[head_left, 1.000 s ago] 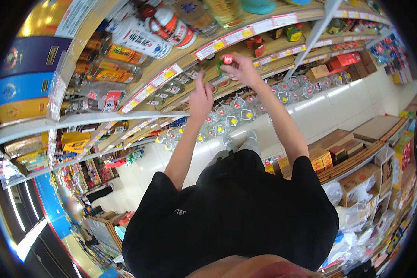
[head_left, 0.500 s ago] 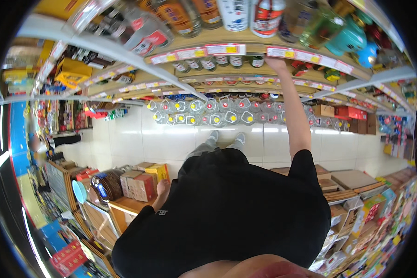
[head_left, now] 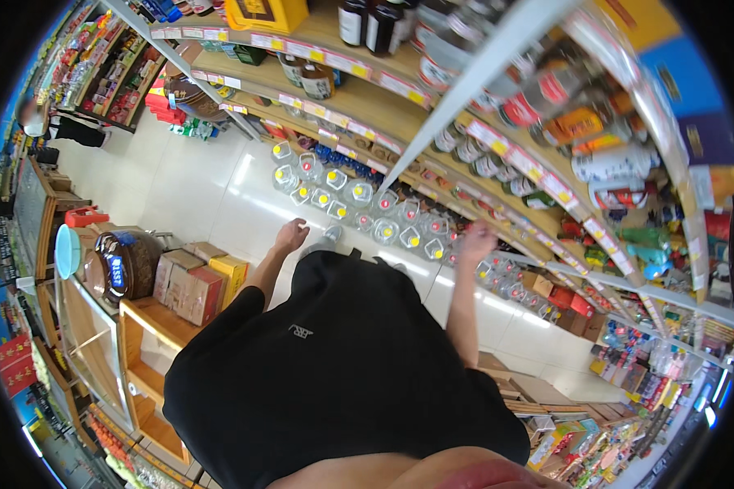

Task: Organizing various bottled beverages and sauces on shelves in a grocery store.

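Note:
My left hand [head_left: 292,235] hangs over the pale tiled floor, its fingers loosely bent and somewhat apart, with nothing seen in it. My right hand [head_left: 477,240] is raised in front of the lower shelves, smeared by motion, so its fingers and anything in them cannot be made out. Clear plastic jugs [head_left: 386,232] with yellow and red caps stand in rows on the floor along the shelf foot, beyond both hands. Several small bottles with pale labels [head_left: 469,152] line a shelf above, and a brown bottle [head_left: 318,81] stands farther left.
A grey upright post [head_left: 465,94] splits the shelving. Behind me at left are a wooden cabinet [head_left: 151,383], a big brown jar [head_left: 130,265] and cardboard boxes [head_left: 192,285]. More cartons [head_left: 538,387] are stacked at right. Another person [head_left: 77,130] is at the far left.
The view has swung left along the shelves. My right hand has come down and back from under the upper shelf edge. My left hand has moved forward from beside my body.

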The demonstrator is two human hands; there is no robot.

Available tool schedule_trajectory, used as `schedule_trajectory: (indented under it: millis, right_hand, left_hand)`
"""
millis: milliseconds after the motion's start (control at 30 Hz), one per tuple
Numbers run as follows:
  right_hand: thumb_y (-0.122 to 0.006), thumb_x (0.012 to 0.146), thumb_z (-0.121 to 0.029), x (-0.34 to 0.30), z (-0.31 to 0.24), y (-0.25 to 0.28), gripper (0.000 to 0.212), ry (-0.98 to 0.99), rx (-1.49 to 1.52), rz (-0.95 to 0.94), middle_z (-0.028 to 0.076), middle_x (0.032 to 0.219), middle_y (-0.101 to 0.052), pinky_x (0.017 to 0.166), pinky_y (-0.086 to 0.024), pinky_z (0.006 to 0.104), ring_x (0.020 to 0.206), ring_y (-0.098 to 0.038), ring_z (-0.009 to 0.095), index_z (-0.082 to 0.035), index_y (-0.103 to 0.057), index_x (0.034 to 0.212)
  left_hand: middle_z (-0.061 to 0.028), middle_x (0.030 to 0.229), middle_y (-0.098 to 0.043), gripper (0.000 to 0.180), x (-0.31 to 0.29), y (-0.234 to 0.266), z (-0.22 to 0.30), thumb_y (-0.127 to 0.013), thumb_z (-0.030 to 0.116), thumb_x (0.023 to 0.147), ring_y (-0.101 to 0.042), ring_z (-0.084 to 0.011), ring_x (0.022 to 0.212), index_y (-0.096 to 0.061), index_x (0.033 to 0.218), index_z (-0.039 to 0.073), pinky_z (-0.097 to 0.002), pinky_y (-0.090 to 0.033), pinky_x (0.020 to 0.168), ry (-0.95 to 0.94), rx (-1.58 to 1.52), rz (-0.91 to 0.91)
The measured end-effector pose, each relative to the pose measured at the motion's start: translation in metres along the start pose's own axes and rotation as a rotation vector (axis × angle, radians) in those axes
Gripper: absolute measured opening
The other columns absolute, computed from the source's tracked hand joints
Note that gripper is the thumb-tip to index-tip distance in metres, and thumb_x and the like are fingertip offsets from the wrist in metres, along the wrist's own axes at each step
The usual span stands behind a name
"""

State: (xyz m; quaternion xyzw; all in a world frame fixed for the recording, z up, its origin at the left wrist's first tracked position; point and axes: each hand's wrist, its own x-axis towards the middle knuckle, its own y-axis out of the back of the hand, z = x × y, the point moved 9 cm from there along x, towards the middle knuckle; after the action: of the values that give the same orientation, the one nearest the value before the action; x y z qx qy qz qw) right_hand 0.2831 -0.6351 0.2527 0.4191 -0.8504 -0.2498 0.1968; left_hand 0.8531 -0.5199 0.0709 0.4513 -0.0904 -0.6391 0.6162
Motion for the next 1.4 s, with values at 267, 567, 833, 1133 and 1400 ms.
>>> schedule_trajectory:
  millis: [267,567,833,1133,1400]
  right_hand:
    - [-0.07,0.097,-0.01,-0.139,-0.243,-0.249,0.025,0.127,0.367,-0.848,0.007,0.104,-0.071,0.074,-0.056,0.0272,0.087,-0.066,0.011,0.001,-0.067,0.119]
    - [-0.085,0.082,-0.03,-0.058,-0.431,-0.332,0.043,0.463,0.244,-0.366,0.011,0.091,-0.069,0.073,-0.053,0.0358,0.078,-0.062,0.021,0.0,-0.071,0.11]
    - [-0.084,0.08,-0.046,-0.057,-0.458,-0.371,0.065,0.314,-0.087,-0.397,0.022,0.125,-0.067,0.097,-0.048,0.0454,0.112,-0.063,0.04,-0.001,-0.066,0.123]
    - [-0.079,0.085,-0.028,-0.08,-0.426,-0.335,0.047,0.558,-0.001,-0.307,0.022,0.115,-0.069,0.094,-0.053,0.0415,0.106,-0.069,0.034,-0.004,-0.07,0.125]
    - [-0.078,0.086,-0.02,-0.104,-0.427,-0.263,0.036,0.5,0.213,-0.34,0.018,0.13,-0.067,0.1,-0.051,0.0371,0.117,-0.066,0.034,-0.007,-0.074,0.119]
  left_hand:
    - [-0.0151,0.097,-0.075,0.033,0.105,0.15,0.089,-0.064,0.026,0.096,-0.074,-0.0312,0.086,-0.065,0.121,0.005,-0.0415,-0.058,0.078,-0.219,-0.408,0.293]
    - [-0.0166,0.098,-0.075,0.03,0.084,0.184,0.017,-0.063,0.025,0.097,-0.074,-0.0303,0.087,-0.067,0.119,0.004,-0.0407,-0.057,0.077,-0.02,-0.454,0.349]
    - [-0.0161,0.104,-0.068,0.027,0.126,0.328,0.159,-0.063,0.014,0.097,-0.068,-0.0316,0.086,-0.065,0.121,0.003,-0.0408,-0.054,0.077,-0.385,-0.618,0.676]
    - [-0.0211,0.108,-0.068,0.044,0.211,0.389,0.27,-0.082,0.037,0.078,-0.067,-0.0389,0.096,-0.072,0.108,0.006,-0.0467,-0.057,0.079,-0.524,-0.146,0.734]
    - [-0.0144,0.077,-0.074,0.042,0.21,0.381,0.273,-0.079,0.048,0.08,-0.072,-0.0382,0.076,-0.077,0.082,0.006,-0.0466,-0.058,0.069,-0.56,0.166,0.625]
